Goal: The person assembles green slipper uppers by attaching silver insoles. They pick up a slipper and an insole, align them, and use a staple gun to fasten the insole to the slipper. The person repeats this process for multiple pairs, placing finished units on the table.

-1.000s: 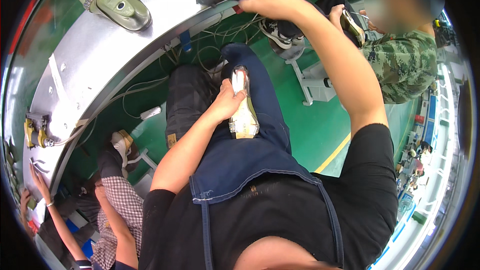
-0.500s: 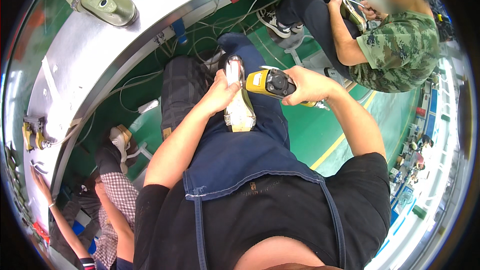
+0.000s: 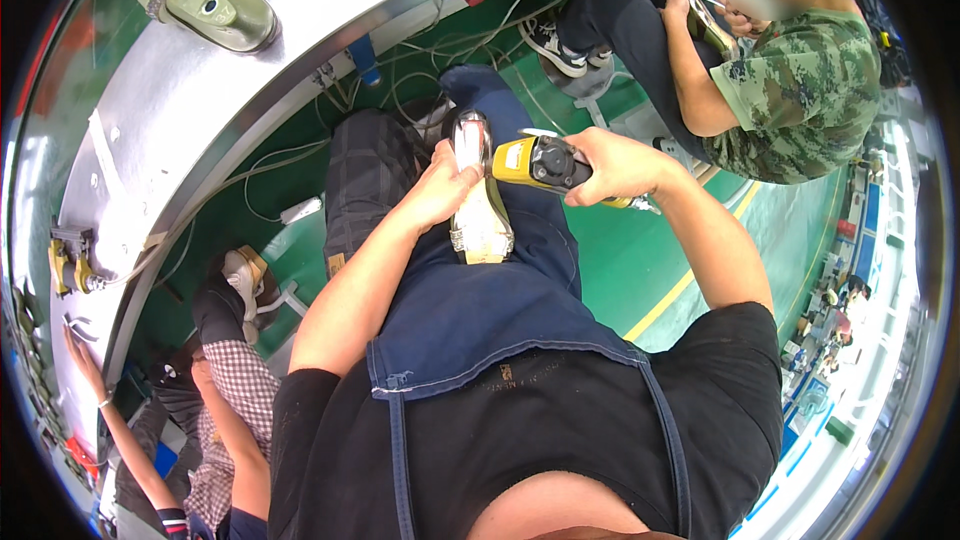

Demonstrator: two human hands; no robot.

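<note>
On my lap lies a shoe last point(image 3: 482, 218) with shoe material round it, pale and shiny on the upturned side, with a glittery band near its near end. My left hand point(image 3: 447, 183) grips its left side, fingers closed and thumb on top. My right hand point(image 3: 612, 168) is wrapped round a yellow and black air staple gun point(image 3: 540, 162). The gun's yellow front end points left, at the last's right edge near its far half; whether they touch I cannot tell. A metal hose fitting shows at the gun's rear, below my right wrist.
A curved metal workbench point(image 3: 130, 160) runs along the left and far side. On it sits an olive green last point(image 3: 215, 12) with a glittery strap. Cables and hoses point(image 3: 410, 70) hang beneath. Co-workers sit at the right, in a camouflage shirt point(image 3: 800, 100), and at the lower left.
My hands, the last and the staple gun hold nearly the same pose. The whole view has shifted very slightly.
</note>
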